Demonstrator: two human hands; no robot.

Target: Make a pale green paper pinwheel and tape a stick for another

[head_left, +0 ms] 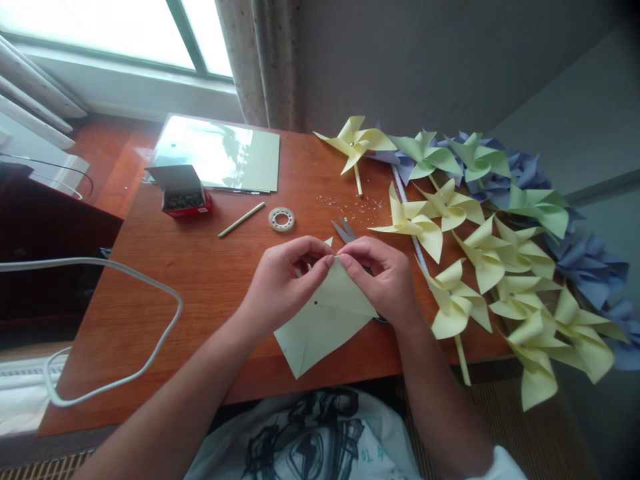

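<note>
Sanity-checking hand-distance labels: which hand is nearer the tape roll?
Left. The left hand is just below the tape roll in the picture; the right hand is farther off, to its lower right.

White shirt [300,437] I see at bottom centre, black drawn print [307,453], small teal lettering [373,453], white sleeve [503,465] at lower right, bare hands [295,275] mid-frame.

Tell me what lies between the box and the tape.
A pale green stick, lying slantwise on the table between the box and the tape; the head view shows it.
</note>
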